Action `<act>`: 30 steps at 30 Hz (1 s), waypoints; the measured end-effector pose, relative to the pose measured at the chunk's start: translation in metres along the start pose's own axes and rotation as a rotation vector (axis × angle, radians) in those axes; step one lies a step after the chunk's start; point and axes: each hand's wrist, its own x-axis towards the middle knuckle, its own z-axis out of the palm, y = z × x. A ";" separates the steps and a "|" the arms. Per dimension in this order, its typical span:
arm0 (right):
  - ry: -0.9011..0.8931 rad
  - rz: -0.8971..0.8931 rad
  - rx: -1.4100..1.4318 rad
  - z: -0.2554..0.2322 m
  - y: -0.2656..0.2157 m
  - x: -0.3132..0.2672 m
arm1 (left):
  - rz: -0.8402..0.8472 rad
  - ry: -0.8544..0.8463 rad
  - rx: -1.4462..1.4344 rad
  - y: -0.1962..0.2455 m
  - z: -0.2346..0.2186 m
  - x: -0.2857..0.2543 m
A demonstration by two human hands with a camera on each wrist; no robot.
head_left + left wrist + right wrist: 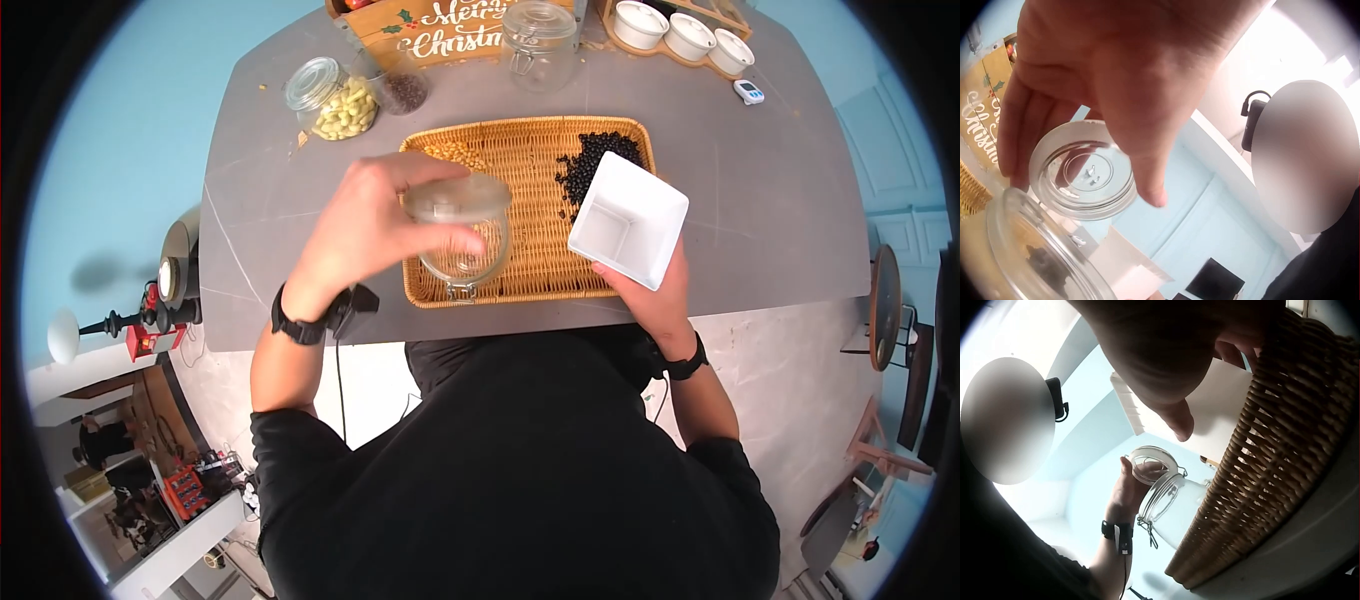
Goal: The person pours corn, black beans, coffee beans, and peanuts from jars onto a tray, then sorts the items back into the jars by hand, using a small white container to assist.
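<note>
My left hand (365, 215) grips the round glass lid (458, 198) of a clip-top jar (492, 255), thumb and fingers on opposite sides of its rim. In the right wrist view, that lid (1149, 464) stands raised at the jar's mouth, beside the wire fittings. The jar is in the left part of a wicker basket (535, 215). In my right hand (660, 300) is a white square container (630, 222), tilted so that its bare inside faces the head camera. Black beans (585, 175) lie in the basket's far right corner, yellow kernels (455, 153) in the far left.
Behind the basket stand a jar of pale green pieces (345, 108), a jar of dark grains (405, 92) and a closed glass jar (540, 50). A Christmas crate (430, 35), white pots on a wooden tray (690, 37) and a small timer (748, 92) are farther back.
</note>
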 end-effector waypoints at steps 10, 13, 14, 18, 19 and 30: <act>0.008 -0.028 -0.032 0.000 0.001 0.001 | -0.300 0.044 -0.411 -0.016 0.002 0.029; 0.006 -0.035 -0.013 0.001 0.003 0.002 | -0.326 0.064 -0.445 -0.024 0.012 0.041; 0.009 -0.039 -0.007 0.001 0.005 0.002 | -0.344 0.031 -0.471 -0.028 0.011 0.046; 0.006 -0.021 -0.014 -0.001 0.000 0.003 | -0.400 -0.021 -0.571 -0.047 0.020 0.058; 0.005 -0.011 -0.007 -0.002 0.000 0.003 | -0.409 -0.015 -0.595 -0.055 0.027 0.059; 0.012 -0.009 -0.014 0.000 0.003 0.003 | -0.527 -0.094 -0.591 -0.101 0.059 0.052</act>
